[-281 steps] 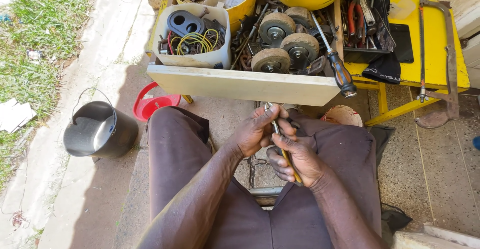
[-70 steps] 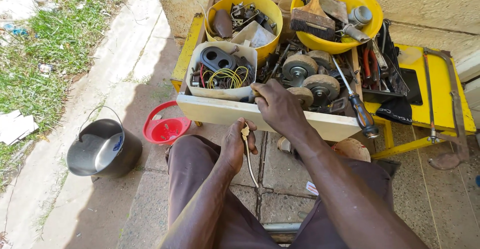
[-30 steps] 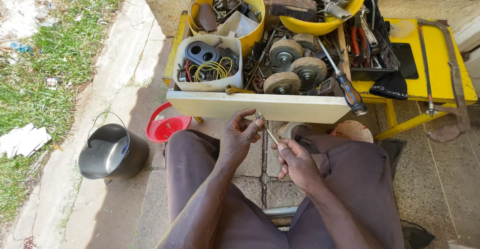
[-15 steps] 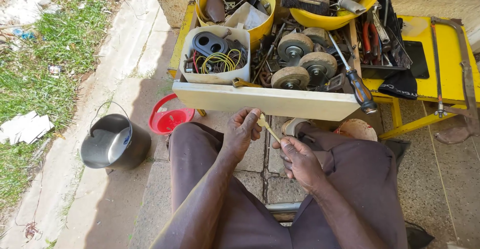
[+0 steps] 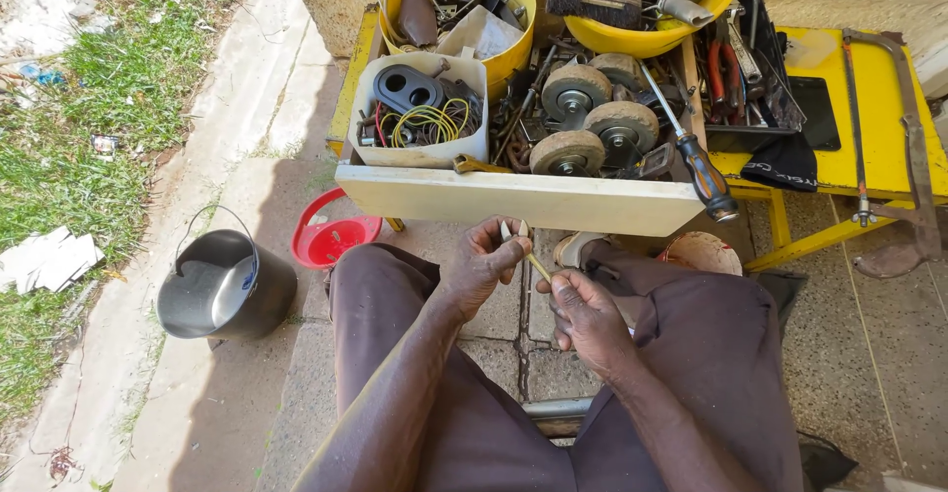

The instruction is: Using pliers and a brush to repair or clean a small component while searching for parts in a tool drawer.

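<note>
Both of my hands meet over my lap, just in front of a cream wooden tray (image 5: 513, 201). My left hand (image 5: 481, 267) pinches a small pale piece (image 5: 512, 230) with two pointed tips between thumb and fingers. My right hand (image 5: 585, 316) grips a thin yellowish tool (image 5: 538, 268) whose tip angles up toward that piece. What the small piece is made of cannot be told.
The tray holds grey wheels (image 5: 590, 131), a white tub of wires (image 5: 420, 117) and a screwdriver (image 5: 691, 151). Two yellow bowls (image 5: 459, 8) of parts stand behind. A yellow stand (image 5: 879, 107) with a hacksaw is at right. A metal bucket (image 5: 225, 285) and red bowl (image 5: 334, 240) sit at left.
My right hand has come back from the tray to my lap and taken up the thin tool. Both hands have drawn close together around the small piece.
</note>
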